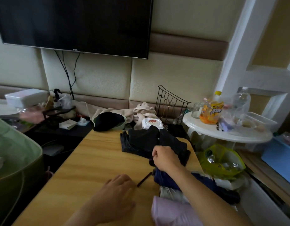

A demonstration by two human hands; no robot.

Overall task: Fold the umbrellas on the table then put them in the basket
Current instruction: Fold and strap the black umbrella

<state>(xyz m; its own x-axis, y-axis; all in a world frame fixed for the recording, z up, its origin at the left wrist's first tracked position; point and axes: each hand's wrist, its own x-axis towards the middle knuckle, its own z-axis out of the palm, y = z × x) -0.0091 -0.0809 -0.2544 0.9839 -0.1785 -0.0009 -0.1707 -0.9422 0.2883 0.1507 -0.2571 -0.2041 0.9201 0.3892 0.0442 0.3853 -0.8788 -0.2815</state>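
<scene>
Two hands are working over the wooden table (95, 154) in the lower half of the frame. The right hand (165, 158) is lying with fingers curled on the near edge of a black umbrella (150, 142), which is spreading loosely over the table's far right part; the exact pinch point is hidden under the knuckles. The left hand (118, 185) is resting flat on the tabletop at lower centre, fingers relaxed and holding nothing. Just right of it a thin dark strap (144, 178) is lying on the wood. Under the right forearm a dark blue umbrella (167, 178) is lying bunched at the table's right edge, and a lilac umbrella (172, 212) is lying at the lower right, making three umbrellas counted. A yellow-green basket (222, 159) is sitting off the table's right side, with clear packets inside. Behind the black umbrella a white lidded tub (150, 123) is standing, its red label unreadable. A black wire rack (170, 105) is standing further back. At upper left a television (72, 22) is hanging on the wall, its maker's mark too blurred to read. On the round white table (226, 132) at right a yellow-capped bottle (212, 110) is standing; its label lettering cannot be read.
</scene>
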